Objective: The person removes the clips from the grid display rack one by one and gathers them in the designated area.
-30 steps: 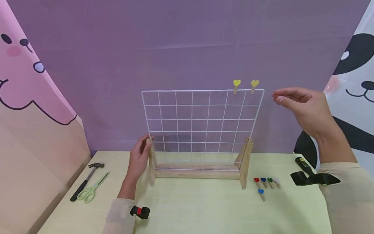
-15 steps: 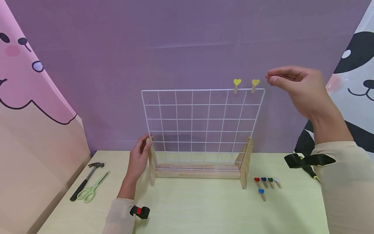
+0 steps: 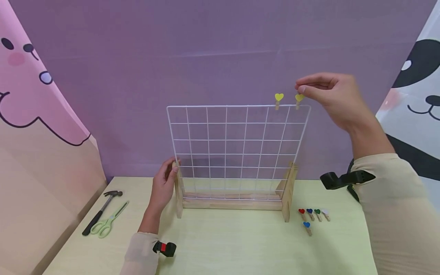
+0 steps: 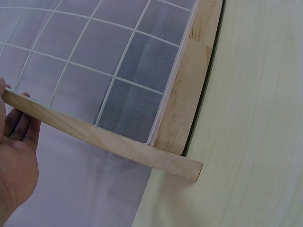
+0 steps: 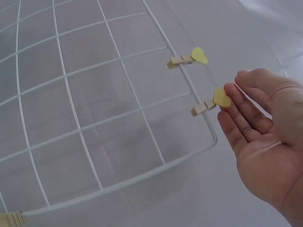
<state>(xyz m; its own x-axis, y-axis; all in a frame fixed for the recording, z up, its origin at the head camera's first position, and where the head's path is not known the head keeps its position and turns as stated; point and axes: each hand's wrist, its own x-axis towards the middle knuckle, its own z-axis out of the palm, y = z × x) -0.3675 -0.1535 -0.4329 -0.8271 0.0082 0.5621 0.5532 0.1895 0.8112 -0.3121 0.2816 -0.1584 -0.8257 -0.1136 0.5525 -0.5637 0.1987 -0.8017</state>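
A white wire grid panel (image 3: 235, 139) stands upright in a wooden stand (image 3: 232, 204). My left hand (image 3: 163, 185) grips the stand's left post, thumb on one side and fingers on the other, as the left wrist view shows too (image 4: 19, 156). Two clothespins with yellow hearts are clipped to the grid's top wire toward its right end. At the right-hand clothespin (image 5: 202, 109) is my right hand (image 5: 270, 132), fingertips right at its yellow heart, thumb tip a little apart. The other clothespin (image 5: 182, 60) sits farther along the wire, away from the hand.
On the table (image 3: 220, 244), small clothespins with red, dark blue, green, pale and blue (image 3: 307, 226) hearts lie right of the stand. A hammer (image 3: 101, 213) and green scissors (image 3: 109, 221) lie at the left. A purple backdrop (image 3: 220, 49) hangs behind.
My right hand has risen and moved left from beside the grid to the right-hand yellow heart clothespin. The left hand has stayed on the stand.
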